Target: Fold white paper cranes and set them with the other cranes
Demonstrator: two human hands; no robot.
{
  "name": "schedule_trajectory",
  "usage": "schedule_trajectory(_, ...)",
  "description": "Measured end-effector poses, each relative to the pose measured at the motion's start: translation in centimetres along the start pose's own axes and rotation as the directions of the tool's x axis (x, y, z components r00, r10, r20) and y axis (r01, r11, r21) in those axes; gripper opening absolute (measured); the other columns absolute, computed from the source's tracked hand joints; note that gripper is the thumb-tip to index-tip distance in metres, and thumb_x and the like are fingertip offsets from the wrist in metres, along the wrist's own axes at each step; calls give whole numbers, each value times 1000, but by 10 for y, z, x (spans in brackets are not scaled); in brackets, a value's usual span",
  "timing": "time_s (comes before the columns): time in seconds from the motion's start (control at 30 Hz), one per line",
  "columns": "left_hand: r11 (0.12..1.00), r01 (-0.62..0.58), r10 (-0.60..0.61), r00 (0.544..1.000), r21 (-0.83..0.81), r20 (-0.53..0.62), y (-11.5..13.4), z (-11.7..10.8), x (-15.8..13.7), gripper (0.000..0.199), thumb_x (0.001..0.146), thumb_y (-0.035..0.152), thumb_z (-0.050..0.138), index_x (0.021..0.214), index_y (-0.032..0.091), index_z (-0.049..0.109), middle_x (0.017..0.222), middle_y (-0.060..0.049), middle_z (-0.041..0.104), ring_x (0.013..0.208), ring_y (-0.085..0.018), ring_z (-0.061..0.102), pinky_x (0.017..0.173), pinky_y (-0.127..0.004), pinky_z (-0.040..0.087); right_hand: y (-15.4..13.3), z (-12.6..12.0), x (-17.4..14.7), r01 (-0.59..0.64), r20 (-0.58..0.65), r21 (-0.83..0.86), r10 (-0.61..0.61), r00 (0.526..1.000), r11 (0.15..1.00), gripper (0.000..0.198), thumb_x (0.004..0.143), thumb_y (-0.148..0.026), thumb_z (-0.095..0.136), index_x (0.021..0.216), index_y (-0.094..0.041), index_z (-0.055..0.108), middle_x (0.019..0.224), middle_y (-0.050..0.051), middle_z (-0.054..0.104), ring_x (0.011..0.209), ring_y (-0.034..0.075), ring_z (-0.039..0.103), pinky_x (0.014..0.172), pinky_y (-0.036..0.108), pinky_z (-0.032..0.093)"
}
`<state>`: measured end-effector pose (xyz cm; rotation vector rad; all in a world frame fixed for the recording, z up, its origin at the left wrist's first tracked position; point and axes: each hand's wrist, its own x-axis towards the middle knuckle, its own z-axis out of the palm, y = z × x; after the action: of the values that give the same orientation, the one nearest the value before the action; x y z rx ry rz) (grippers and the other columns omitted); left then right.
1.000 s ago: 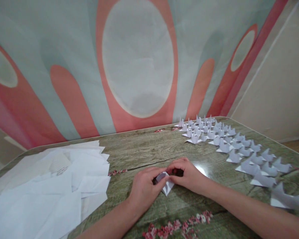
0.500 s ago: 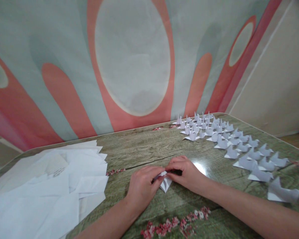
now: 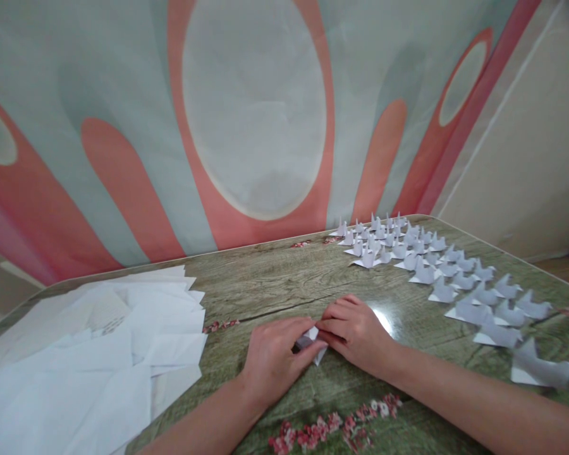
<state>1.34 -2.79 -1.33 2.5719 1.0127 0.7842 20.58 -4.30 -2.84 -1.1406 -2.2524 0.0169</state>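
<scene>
Between my hands, low over the middle of the table, is a small piece of folded white paper, mostly covered by my fingers. My left hand curls around its left side, with the thumb lying across the front of it. From the right, my right hand pinches the paper's edge, its fingers bunched against the left thumb and fingertips. A small white point of the paper shows below the left thumb. The exact folds are hidden.
A wide pile of white paper sheets covers the table's left side. Several rows of folded white paper birds stand along the right. The wood-patterned table has printed flowers and meets a patterned wall at the back.
My left thumb has moved right across the paper, covering more of its front. My right fingers have closed in beside it. The sheets and paper birds stay in place.
</scene>
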Motion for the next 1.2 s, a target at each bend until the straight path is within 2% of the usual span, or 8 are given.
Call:
schedule_trajectory(0.07,1000,-6,6,1000,-4,-12,2,0,0,26,81,39,58,101,22,63,96,-2,70,85,-17,65,78,-27,50,0,0,0,5,0,-6,-5,1000,1000,9,82,-24,60,85,-21,68,73,2,64,72,14,55,71,31,34)
schedule_trajectory(0.53,998,-68,68,997,-7,-28,-1,2,0,20,86,27,53,102,24,64,99,-1,69,88,-14,65,79,-24,52,2,-1,0,9,-6,-41,-9,1000,999,12,85,-25,56,84,-21,67,73,2,63,72,14,54,70,31,33)
schedule_trajectory(0.93,995,-101,101,995,-3,-12,-3,3,1,21,87,22,50,102,24,65,100,-1,69,88,-14,65,79,-24,52,-1,-4,1,75,10,-136,-74,997,988,16,87,-23,53,79,-20,66,70,2,61,69,15,49,69,31,31)
schedule_trajectory(1.2,986,-133,132,991,98,14,-2,2,0,21,83,17,54,101,22,63,101,-1,69,88,-16,66,76,-26,52,-2,-2,1,71,27,-180,-67,997,981,13,84,-20,54,75,-19,64,68,2,59,68,16,47,67,32,30)
